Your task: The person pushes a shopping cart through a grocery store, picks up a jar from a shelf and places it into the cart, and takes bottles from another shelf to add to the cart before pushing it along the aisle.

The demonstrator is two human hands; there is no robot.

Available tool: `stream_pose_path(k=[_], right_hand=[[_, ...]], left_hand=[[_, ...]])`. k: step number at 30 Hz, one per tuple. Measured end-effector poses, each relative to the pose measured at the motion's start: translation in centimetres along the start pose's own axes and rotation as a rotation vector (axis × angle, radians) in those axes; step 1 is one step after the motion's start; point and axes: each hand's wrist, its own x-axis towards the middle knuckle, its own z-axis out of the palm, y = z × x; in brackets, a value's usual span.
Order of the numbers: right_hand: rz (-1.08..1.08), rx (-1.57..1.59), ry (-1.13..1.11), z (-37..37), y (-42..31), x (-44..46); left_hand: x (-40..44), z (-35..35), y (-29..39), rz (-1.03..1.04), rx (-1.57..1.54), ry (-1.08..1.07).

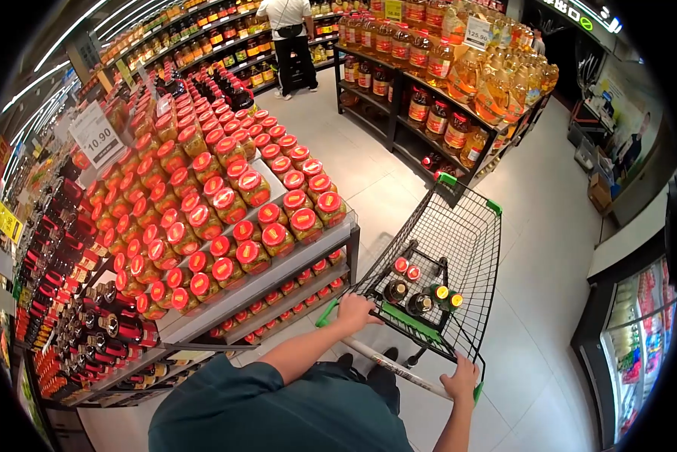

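Observation:
A black wire shopping cart [483, 248] with green corners stands in front of me, angled up and to the right. My left hand [357, 313] is closed on the left side of its handle end. At the right side, my right hand [460, 378] is closed on the cart too, fingers partly hidden. The pale handle bar [395, 368] runs between them. In the basket stand two red-capped jars [407, 269], dark bottles [420, 303] and two yellow-capped bottles [448, 297].
A display of red-lidded jars [225, 200] fills the left, with a price sign [97, 135]. Ahead is a rack of oil bottles [429, 56]. A person [289, 45] stands by the far shelves. A lit cooler [640, 339] is at right, beside the tiled floor [545, 248].

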Motion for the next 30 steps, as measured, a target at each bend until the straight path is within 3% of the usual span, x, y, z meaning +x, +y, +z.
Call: stream_pose_path(k=[4, 9, 14, 30], right_hand=[[0.086, -0.019, -0.136, 2.0, 3.6, 5.3], [-0.036, -0.179, -0.064, 2.6, 5.8, 10.2], [0.005, -0.155, -0.143, 0.9, 7.0, 14.7], [-0.314, -0.296, -0.229, -2.2, 14.3, 33.6]], left_hand=[[2.4, 0.3, -0.5, 0.001, -0.006, 0.049], [4.7, -0.2, 0.1, -0.017, 0.004, 0.034], [7.0, -0.4, 1.7, -0.054, 0.039, 0.003], [15.7, 0.8, 8.0, -0.255, 0.033, 0.115]])
